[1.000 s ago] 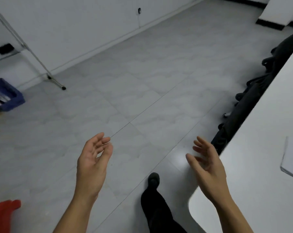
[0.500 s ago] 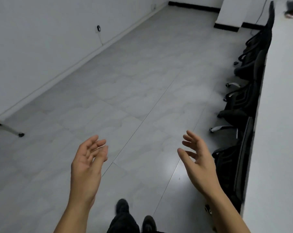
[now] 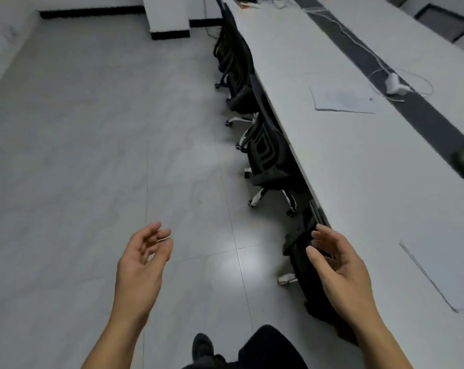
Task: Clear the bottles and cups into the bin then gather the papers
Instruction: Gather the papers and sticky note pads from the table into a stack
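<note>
Left hand (image 3: pixel 141 265) and right hand (image 3: pixel 340 270) hover slack, empty; black swivel chairs (image 3: pixel 265 153) line the white table (image 3: pixel 358 169), white paper sheet (image 3: pixel 444 272) near its edge beside my right.

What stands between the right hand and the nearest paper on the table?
Nothing visible. The right hand is empty at the table edge, and only bare tabletop separates it from the paper. The chair sits lower, tucked under.
</note>
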Motion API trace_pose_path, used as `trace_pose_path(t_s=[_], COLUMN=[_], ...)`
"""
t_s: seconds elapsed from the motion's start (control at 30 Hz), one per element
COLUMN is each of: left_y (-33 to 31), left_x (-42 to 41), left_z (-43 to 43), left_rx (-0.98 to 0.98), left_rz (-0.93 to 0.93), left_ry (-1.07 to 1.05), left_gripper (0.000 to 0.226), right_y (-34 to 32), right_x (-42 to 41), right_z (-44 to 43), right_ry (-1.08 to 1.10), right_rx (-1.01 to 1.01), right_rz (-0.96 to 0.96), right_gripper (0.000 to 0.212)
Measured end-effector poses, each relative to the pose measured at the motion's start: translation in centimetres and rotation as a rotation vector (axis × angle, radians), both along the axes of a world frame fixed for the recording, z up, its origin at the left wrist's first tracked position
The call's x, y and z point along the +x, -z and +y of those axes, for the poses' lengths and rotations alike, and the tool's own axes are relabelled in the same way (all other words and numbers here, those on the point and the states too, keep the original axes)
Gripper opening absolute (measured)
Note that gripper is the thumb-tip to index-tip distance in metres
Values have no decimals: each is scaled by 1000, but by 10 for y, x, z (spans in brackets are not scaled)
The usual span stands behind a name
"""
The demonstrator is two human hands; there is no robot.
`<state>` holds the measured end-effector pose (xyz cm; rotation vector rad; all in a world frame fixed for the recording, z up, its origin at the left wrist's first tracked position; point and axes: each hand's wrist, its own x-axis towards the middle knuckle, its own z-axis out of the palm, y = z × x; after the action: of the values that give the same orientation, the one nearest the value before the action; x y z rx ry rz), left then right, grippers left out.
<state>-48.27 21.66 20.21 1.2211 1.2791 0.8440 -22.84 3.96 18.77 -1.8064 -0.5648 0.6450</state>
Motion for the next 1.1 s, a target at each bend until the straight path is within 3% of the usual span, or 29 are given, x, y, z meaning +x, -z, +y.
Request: trace_pose_path(t_s=[0.23,0.4,0.73,1.0,1.1], left_y=[-6,17,-19,52,99], left_x=[169,294,507,683,772], left_z=[110,142,214,271,306], left_rx=[58,19,105,10,77], left_rz=[2,13,-26,122,235], left_ry=[406,526,851,1094,1144], left_gripper=[32,31,35,32,32], right_y=[11,43,9,46,56], right_x=[75,157,301,389,424], right_z=[32,69,123,167,189], right_ry=[436,551,732,996,1045], right_rx=[45,0,56,-73,-143], right_rz=[49,83,18,122,160], right_gripper=[38,40,40,41,41])
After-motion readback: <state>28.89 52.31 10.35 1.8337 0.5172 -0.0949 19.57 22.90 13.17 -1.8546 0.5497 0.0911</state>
